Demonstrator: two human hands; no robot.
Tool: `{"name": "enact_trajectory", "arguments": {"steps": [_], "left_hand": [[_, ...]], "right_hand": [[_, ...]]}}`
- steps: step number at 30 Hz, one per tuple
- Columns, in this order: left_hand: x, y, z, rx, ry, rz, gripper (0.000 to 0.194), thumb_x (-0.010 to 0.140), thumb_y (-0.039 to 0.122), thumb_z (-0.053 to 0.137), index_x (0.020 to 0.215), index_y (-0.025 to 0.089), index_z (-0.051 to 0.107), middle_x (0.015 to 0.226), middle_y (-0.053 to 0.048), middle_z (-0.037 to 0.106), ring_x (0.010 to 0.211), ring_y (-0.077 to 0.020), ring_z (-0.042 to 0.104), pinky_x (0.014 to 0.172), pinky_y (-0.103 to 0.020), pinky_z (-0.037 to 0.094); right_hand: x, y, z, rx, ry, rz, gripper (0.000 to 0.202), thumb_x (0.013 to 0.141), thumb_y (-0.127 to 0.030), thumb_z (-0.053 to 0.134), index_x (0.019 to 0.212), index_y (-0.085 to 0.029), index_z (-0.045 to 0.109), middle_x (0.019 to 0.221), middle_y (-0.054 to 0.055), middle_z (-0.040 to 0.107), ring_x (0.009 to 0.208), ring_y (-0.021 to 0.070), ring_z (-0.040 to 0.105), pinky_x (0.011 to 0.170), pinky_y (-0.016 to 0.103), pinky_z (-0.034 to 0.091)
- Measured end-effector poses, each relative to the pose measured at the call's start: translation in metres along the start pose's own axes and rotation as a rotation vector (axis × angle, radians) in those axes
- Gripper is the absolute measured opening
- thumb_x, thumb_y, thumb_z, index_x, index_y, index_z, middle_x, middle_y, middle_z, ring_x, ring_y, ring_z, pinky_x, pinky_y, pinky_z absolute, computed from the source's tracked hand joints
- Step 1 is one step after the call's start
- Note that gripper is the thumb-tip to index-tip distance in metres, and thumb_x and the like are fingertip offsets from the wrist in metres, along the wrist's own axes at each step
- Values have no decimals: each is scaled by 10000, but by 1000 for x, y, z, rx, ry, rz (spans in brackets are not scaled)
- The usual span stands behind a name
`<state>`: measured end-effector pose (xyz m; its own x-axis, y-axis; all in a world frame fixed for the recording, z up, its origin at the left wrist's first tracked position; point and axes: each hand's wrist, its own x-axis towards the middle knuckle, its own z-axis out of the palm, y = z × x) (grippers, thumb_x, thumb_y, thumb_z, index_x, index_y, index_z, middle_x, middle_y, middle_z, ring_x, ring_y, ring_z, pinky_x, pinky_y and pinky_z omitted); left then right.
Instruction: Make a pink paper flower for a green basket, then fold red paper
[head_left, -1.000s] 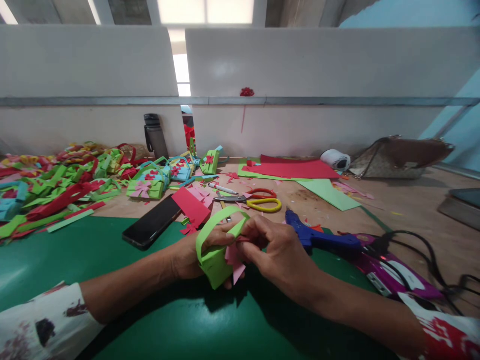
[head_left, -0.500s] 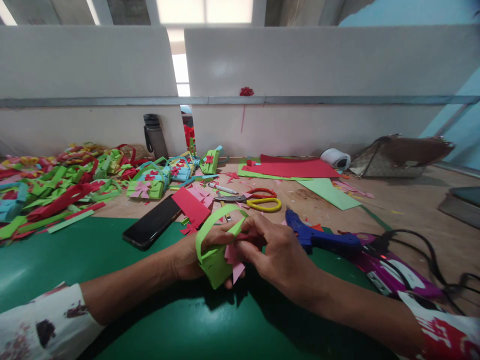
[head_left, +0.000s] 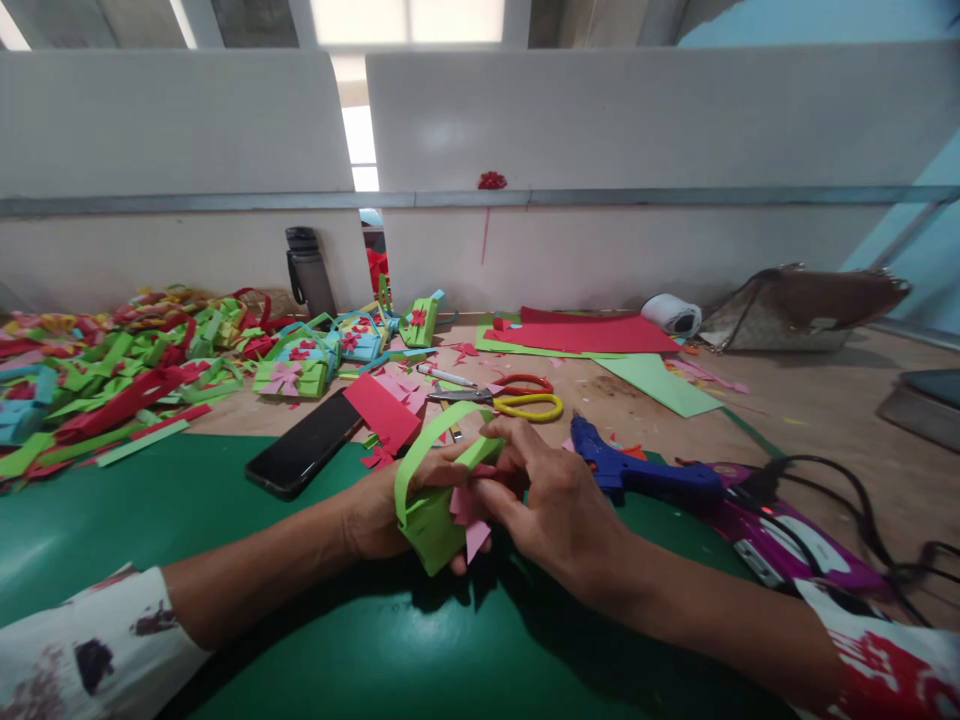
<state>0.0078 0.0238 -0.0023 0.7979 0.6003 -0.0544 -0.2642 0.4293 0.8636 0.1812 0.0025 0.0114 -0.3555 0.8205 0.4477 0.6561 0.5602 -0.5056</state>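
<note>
A small green paper basket [head_left: 431,528] with a looped strip handle is held in my left hand [head_left: 382,510], whose fingers wrap behind and under it. My right hand [head_left: 559,505] is closed in a pinch at the basket's right side. Its fingertips press a pink paper flower [head_left: 469,515] against that side; a bit of red paper seems to show near them, partly hidden. Just beyond my hands lie scissors [head_left: 525,398] with red and yellow handles and a red paper piece [head_left: 384,412]. To the right rests a blue glue gun [head_left: 645,470].
A black phone [head_left: 304,445] lies left on the green mat [head_left: 300,620]. Finished paper baskets [head_left: 292,375] and a heap of paper strips [head_left: 127,380] fill the left back. Red sheets [head_left: 585,332], a purple power strip [head_left: 795,535] with cables and a handbag [head_left: 802,315] are at right.
My right index finger has shifted slightly up and over the basket's handle. The basket and both hands otherwise stay nearly in place.
</note>
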Motion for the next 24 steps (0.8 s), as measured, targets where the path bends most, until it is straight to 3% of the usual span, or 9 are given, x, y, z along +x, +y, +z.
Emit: {"name": "enact_trajectory", "arguments": {"steps": [7, 13, 20, 24], "left_hand": [[1, -5, -4, -72, 43, -20, 278, 856, 284, 531, 1087, 159, 623, 735, -67, 652, 610, -189, 656, 472, -260, 557], [0, -6, -6, -81, 44, -28, 258, 857, 274, 539, 1062, 150, 632, 790, -72, 660, 611, -184, 662, 479, -259, 555], [1, -6, -6, -84, 22, -3, 310, 830, 303, 578, 1086, 133, 617, 776, -66, 663, 616, -183, 653, 497, -252, 542], [1, -6, -5, -101, 18, -17, 231, 856, 254, 543, 1030, 142, 645, 794, -60, 670, 631, -177, 663, 500, -258, 563]], "right_hand": [[-2, 0, -1, -43, 3, -62, 316, 825, -175, 514, 1141, -160, 502, 814, 65, 724, 771, 235, 687, 693, 341, 480], [-3, 1, -1, -77, 5, -96, 315, 825, -161, 516, 1139, -144, 496, 803, 60, 715, 753, 232, 687, 661, 329, 476], [-2, 2, 0, -163, 126, -213, 289, 790, -125, 552, 1077, -145, 523, 748, 29, 647, 659, 208, 640, 588, 315, 470], [-1, 2, 0, -163, 232, -268, 398, 747, -84, 589, 1133, -119, 497, 917, 85, 619, 844, 229, 615, 727, 348, 505]]}}
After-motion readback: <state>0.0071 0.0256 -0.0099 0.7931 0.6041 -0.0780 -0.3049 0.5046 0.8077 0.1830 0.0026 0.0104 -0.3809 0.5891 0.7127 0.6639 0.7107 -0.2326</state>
